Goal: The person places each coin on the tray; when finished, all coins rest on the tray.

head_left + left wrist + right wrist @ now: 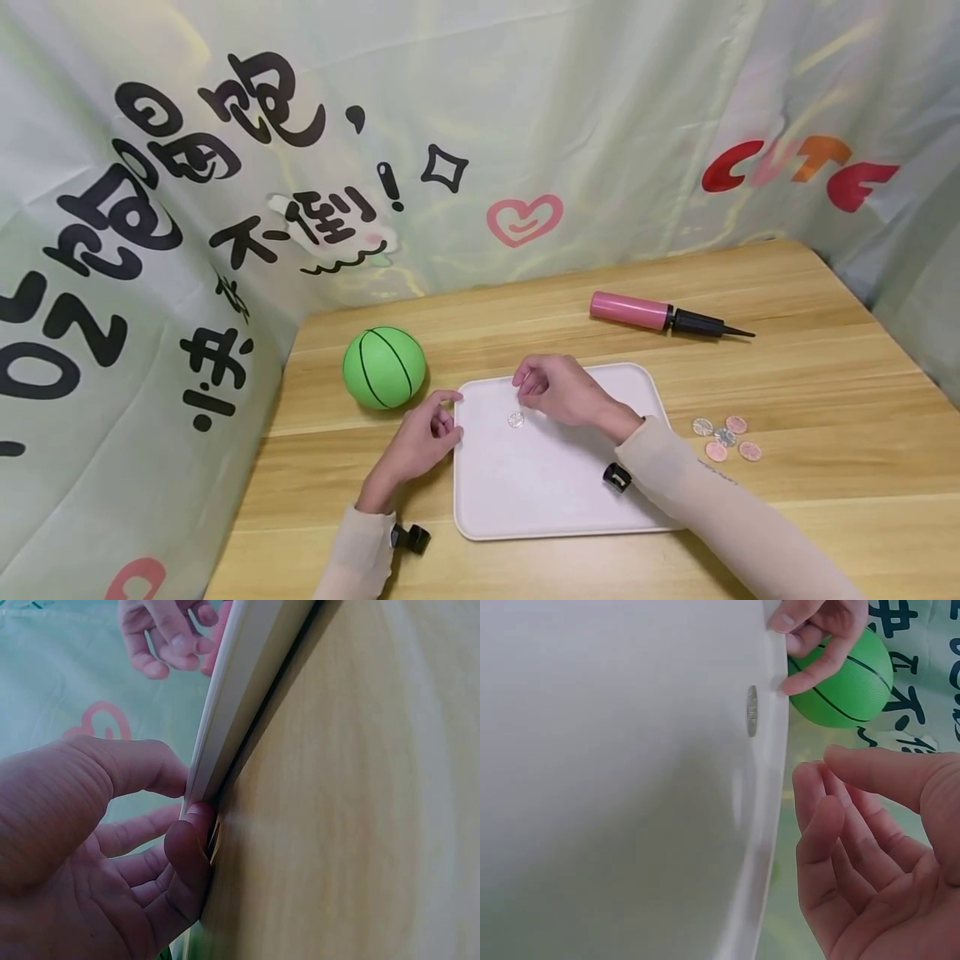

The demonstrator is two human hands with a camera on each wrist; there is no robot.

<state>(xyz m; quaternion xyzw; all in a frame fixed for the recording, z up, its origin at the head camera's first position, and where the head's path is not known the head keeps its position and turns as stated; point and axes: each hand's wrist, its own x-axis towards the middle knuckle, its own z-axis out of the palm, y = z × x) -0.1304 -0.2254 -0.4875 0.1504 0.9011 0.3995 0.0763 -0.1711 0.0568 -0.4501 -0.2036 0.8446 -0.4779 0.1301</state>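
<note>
One silver coin (516, 420) lies on the white tray (555, 496) at 10 o'clock, head view; five more coins (725, 436) on worktop (825, 517), outside tray's 3 o'clock. Right hand (566, 393) hovers toward 12.

Left wrist: left hand (105, 832) touches rim, digits loose, not wrapped round; light pressure should steady tray best.

Right wrist: coin at 10 o'clock from right fingertips; fingers softly bent, apparently released, though fingertip gap is unclear. Thin coin: best handled by its edge.
</note>
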